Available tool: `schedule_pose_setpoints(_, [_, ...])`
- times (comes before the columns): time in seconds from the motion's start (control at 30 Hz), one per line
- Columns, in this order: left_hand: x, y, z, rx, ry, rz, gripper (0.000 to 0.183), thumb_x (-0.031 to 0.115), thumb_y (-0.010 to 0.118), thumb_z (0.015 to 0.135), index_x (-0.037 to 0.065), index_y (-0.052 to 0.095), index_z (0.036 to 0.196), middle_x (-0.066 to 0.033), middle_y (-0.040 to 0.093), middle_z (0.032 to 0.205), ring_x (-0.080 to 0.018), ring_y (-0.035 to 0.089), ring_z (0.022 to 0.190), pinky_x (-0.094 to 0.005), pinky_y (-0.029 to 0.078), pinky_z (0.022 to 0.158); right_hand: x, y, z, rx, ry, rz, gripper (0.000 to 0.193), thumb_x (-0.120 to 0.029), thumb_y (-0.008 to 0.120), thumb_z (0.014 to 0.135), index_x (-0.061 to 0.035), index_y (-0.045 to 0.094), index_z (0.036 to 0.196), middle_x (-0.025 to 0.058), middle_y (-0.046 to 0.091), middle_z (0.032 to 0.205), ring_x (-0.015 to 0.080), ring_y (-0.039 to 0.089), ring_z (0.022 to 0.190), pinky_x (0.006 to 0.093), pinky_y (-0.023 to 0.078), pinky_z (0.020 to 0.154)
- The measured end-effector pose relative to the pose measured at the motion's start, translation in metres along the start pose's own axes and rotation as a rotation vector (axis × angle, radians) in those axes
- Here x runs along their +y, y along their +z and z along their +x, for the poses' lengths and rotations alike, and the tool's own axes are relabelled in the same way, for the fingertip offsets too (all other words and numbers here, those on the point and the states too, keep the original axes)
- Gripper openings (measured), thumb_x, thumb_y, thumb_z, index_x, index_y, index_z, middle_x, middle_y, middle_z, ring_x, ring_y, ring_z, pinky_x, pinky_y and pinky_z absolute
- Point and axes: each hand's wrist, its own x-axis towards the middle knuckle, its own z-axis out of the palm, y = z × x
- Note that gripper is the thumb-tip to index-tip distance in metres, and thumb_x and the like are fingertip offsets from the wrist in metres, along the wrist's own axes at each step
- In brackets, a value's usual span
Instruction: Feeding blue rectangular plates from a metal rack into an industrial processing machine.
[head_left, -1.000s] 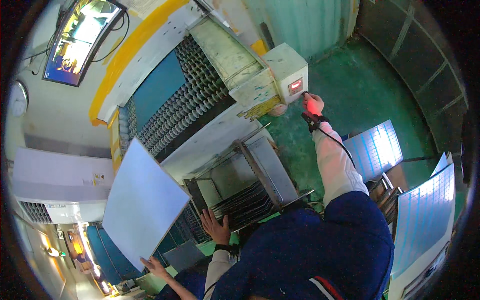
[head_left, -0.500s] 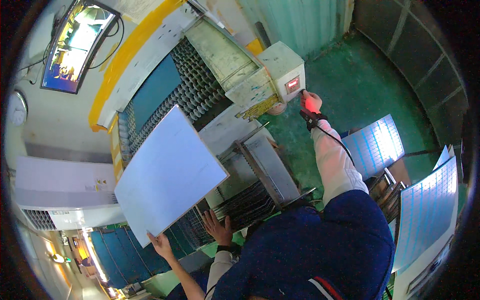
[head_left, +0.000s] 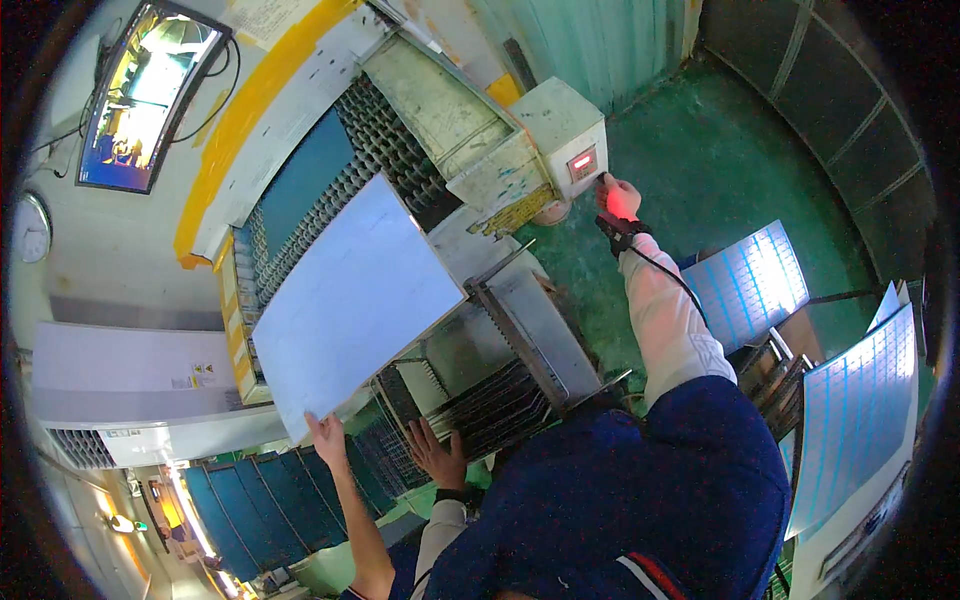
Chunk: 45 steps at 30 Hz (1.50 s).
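Observation:
My right hand (head_left: 620, 199) is closed at the side of a pale control box (head_left: 562, 125), its fingertips on a small dark knob (head_left: 602, 179). Beside that hand the box's small display (head_left: 582, 163) glows red. My left hand (head_left: 437, 455) lies with fingers spread on a black slotted rack (head_left: 495, 410) and holds nothing. Left of it, a co-worker's hand (head_left: 326, 437) grips the near corner of a large white flat panel (head_left: 360, 300). The panel's far part lies over the rows of rollers (head_left: 390, 135) of a machine.
A blue-green sheet (head_left: 305, 180) lies farther in on the rollers. Striped shiny panels (head_left: 745, 285) stand at the right, with a larger one (head_left: 855, 420) nearer me. A monitor (head_left: 150, 95) hangs at the upper left above a white cabinet (head_left: 130, 375).
The white panel has moved farther over the rollers, up and to the right, and the co-worker's hand has followed it. Both my hands keep their places.

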Motion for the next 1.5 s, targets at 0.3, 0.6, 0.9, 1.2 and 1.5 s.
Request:
schedule_pose_setpoints(0.3, [0.013,-0.01,0.007,0.007,0.027,0.057,0.071,0.045,0.057,0.096,0.007,0.037,0.153,-0.0172,0.029,0.161,-0.0363,0.024,0.15,-0.0513,0.017,0.121,-0.003,-0.005,-0.001,0.013,0.023,0.034,0.026,-0.022,0.071,0.092,0.0021,0.061,0.091,0.0072,0.061,0.07,0.0128,0.053,0.051,0.0273,0.039,0.043])
schedule_pose_setpoints(0.6, [0.002,-0.001,0.006,-0.014,0.001,-0.026,0.079,0.055,0.055,0.094,0.014,0.031,0.157,-0.0116,0.023,0.165,-0.0371,0.016,0.152,-0.0604,0.016,0.118,-0.003,-0.006,0.003,0.023,0.039,-0.096,0.031,-0.028,0.071,0.093,0.002,0.065,0.098,0.0092,0.068,0.078,0.0145,0.06,0.057,0.0282,0.049,0.049])
schedule_pose_setpoints(0.9, [0.004,-0.003,0.005,-0.009,0.004,0.002,0.077,0.055,0.054,0.095,0.013,0.032,0.156,-0.0122,0.023,0.164,-0.0363,0.016,0.152,-0.0573,0.017,0.119,-0.004,-0.005,0.0,0.025,0.033,-0.089,0.033,-0.03,0.07,0.093,0.0024,0.065,0.096,0.0106,0.069,0.077,0.0158,0.062,0.058,0.0295,0.051,0.051])
schedule_pose_setpoints(1.2, [0.006,-0.004,0.006,-0.011,0.012,-0.007,0.077,0.053,0.056,0.095,0.011,0.032,0.156,-0.0133,0.023,0.164,-0.0364,0.016,0.152,-0.0575,0.018,0.118,-0.003,-0.004,0.002,0.03,0.009,-0.06,0.032,-0.03,0.07,0.093,0.0015,0.063,0.091,0.0102,0.066,0.073,0.0157,0.059,0.054,0.0284,0.046,0.046])
schedule_pose_setpoints(1.5, [0.006,-0.003,0.013,-0.027,0.02,-0.018,0.078,0.055,0.055,0.095,0.01,0.033,0.156,-0.0146,0.022,0.164,-0.0373,0.016,0.152,-0.0591,0.016,0.118,-0.004,-0.012,0.006,0.019,0.015,0.005,0.032,-0.029,0.069,0.095,0.0017,0.063,0.093,0.0102,0.066,0.076,0.0151,0.057,0.054,0.0281,0.045,0.047])
